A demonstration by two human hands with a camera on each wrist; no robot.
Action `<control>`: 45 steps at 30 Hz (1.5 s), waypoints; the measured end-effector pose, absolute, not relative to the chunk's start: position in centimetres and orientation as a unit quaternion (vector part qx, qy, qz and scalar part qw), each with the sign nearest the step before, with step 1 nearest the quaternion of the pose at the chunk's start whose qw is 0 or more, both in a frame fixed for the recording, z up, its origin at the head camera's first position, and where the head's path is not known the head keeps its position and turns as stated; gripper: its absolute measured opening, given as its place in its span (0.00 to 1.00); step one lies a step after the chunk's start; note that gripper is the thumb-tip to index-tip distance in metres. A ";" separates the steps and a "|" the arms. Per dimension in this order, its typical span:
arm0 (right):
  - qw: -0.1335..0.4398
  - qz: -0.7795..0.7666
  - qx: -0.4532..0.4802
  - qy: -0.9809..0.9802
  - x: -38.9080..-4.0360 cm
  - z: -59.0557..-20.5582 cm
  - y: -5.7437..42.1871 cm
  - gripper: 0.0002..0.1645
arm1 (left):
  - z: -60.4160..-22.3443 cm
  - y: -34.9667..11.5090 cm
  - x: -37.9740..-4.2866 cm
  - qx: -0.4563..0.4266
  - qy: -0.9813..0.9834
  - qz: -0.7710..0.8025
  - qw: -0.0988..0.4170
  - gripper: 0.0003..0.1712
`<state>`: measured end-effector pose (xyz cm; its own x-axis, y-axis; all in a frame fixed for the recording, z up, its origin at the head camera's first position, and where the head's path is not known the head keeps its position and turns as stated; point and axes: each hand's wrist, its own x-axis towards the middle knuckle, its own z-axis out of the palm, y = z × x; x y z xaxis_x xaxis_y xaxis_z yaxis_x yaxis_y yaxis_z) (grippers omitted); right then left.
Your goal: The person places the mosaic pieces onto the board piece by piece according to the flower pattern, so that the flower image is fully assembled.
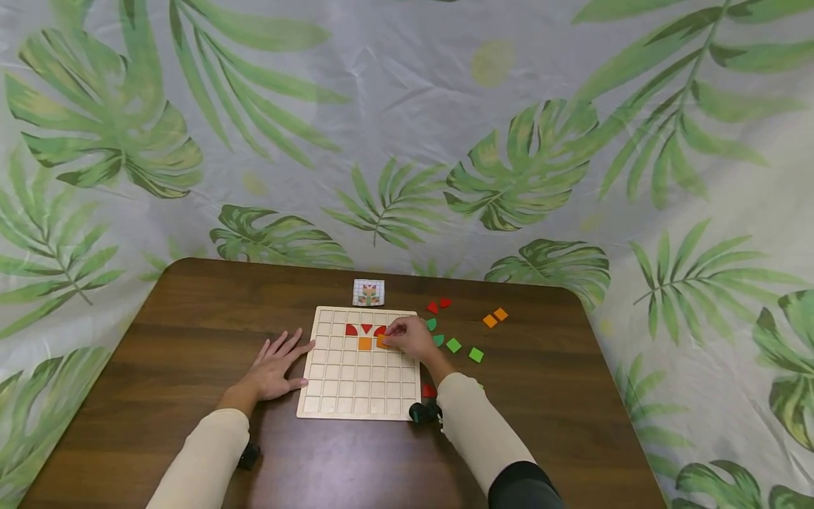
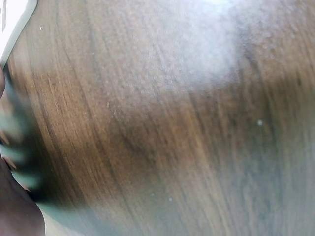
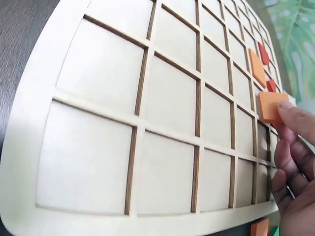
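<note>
A square wooden grid board [image 1: 356, 389] lies on the table. My right hand [image 1: 410, 338] pinches an orange square tile [image 3: 269, 107] between thumb and fingers, low over the board's upper right part. Left of that tile, another orange square [image 1: 364, 343] sits in a cell. The row above holds a red quarter-round piece [image 1: 351, 330], a small red triangle [image 1: 367, 329] and a red piece [image 1: 379, 330] partly hidden by my right hand. My left hand [image 1: 275, 371] rests with spread fingers at the board's left edge, its fingertips and thumb at the rim.
A small pattern card [image 1: 369, 292] lies behind the board. To the right are loose pieces: orange squares [image 1: 490, 321], light green squares [image 1: 453, 346], dark green pieces [image 1: 439, 341] and red pieces [image 1: 433, 307]. One red piece [image 1: 429, 390] lies by the board's right edge, near my right wrist.
</note>
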<state>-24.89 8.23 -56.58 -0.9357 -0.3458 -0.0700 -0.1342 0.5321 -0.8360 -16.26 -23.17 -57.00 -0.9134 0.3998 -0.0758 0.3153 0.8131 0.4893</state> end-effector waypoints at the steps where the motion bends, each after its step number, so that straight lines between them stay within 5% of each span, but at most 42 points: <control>1: 0.115 -0.460 -0.131 0.871 -24.9 -56.6 8.1 0.03 | -57.0 -23.1 -16.3 0.189 0.948 0.240 0.087 0.41; 29: 0.081 -0.429 -0.142 0.888 -23.8 -56.8 8.0 0.04 | -56.8 -22.8 -16.3 0.192 0.946 0.247 0.089 0.41; 45: 0.059 -0.405 -0.133 0.903 -23.9 -56.3 14.2 0.06 | -56.7 -23.2 -16.1 0.191 0.948 0.239 0.083 0.41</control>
